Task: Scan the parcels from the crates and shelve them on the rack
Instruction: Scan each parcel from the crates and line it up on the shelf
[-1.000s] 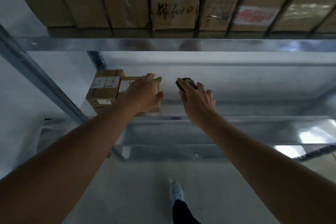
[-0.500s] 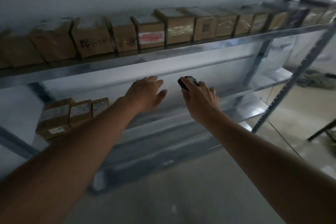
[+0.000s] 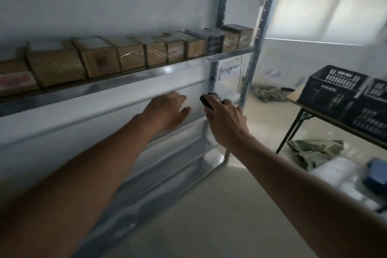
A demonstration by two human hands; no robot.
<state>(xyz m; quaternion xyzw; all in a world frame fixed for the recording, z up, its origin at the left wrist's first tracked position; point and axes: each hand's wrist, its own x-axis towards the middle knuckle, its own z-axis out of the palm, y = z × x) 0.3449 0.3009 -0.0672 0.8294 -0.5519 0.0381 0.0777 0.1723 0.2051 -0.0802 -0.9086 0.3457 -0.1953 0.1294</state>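
Both arms have swung right along the rack [image 3: 250, 52] — crates [image 3: 343, 94] now beyond it. Left hand [image 3: 167, 111] spread, empty; right hand [image 3: 225, 123] wraps the scanner [image 3: 206, 100], likely ready for the next parcel.

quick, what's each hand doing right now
Left hand: open, empty.
Right hand: closed on the scanner.

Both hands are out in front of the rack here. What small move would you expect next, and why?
Probably a reach right toward the black crates on the table for another parcel: the left hand is open and empty, the right hand holds only the scanner, and the boxes sit shelved.
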